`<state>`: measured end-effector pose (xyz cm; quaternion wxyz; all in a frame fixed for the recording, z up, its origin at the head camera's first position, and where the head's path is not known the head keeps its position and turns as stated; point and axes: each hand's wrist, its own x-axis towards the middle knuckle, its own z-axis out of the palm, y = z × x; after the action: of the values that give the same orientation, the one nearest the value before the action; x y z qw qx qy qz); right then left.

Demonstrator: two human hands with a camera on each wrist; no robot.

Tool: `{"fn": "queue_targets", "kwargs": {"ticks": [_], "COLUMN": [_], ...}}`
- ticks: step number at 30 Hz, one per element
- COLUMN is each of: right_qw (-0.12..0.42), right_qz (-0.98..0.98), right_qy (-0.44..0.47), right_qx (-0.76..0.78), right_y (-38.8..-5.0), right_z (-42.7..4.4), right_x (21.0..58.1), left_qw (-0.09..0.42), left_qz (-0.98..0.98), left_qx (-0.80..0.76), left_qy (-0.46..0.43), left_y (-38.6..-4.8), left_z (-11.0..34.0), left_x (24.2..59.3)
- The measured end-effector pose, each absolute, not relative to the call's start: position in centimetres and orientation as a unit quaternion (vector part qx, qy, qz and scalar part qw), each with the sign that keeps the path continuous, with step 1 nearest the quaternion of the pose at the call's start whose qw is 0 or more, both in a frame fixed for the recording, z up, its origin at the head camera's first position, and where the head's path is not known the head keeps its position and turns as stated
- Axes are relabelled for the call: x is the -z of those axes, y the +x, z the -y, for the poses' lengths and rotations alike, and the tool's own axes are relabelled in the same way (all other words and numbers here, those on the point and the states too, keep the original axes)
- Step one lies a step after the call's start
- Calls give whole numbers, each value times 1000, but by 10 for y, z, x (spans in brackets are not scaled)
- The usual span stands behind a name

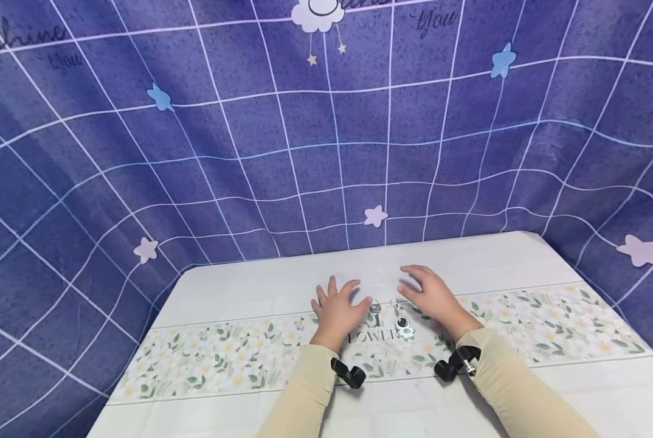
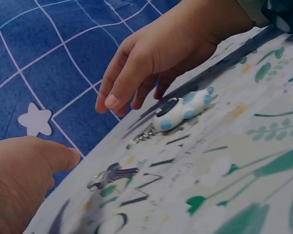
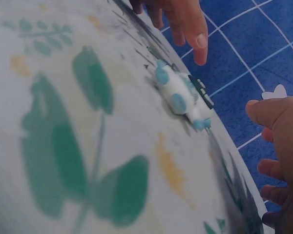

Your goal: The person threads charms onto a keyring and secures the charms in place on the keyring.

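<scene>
A white and light-blue charm with a black round part [image 1: 403, 327] lies on the table between the hands, its small chain [image 1: 396, 306] stretching away from it. Left of it is a metal key [image 1: 375, 308], close to the left thumb. The left hand [image 1: 338, 311] is spread with fingers apart, holding nothing. My right hand [image 1: 433, 298], fingers loosely bent and apart, hovers right of the charm. In the left wrist view the charm [image 2: 183, 109] lies below the right hand [image 2: 161, 53], with the key [image 2: 115, 175] nearer. The right wrist view shows the charm [image 3: 178, 95] untouched.
A white table cover [image 1: 239, 292] has a band of printed flowers and leaves [image 1: 217, 356] with lettering. Behind and beside the table hangs a purple-blue curtain [image 1: 304, 170] with a grid, stars and a cloud. Black straps with small devices are on both wrists.
</scene>
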<state>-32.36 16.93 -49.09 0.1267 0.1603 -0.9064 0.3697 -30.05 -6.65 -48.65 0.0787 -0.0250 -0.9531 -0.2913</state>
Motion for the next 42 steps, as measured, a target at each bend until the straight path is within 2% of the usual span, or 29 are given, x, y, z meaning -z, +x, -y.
{"fn": "queue_targets", "kwargs": {"ticks": [14,21,28,42], "right_qw": [142,147,168,156], "right_qz": [907,913,907,899], "right_qy": [190,193,233,230], "right_qx": [-349,-327,-308,-337], "right_y": [-317,-312,-314,-319], "right_z": [-163,-162,-163,-159], "right_x": [501,507,512,504], "left_qw": [116,120,127,123], "left_qz": [948,954,950,940], "left_qx": [284,264,272,310], "left_qy": [-85,-79,-82,-75], "left_y": [-297,-298,-297,-303], "left_z": [65,59,55,55], "left_x": [501,507,505,502]}}
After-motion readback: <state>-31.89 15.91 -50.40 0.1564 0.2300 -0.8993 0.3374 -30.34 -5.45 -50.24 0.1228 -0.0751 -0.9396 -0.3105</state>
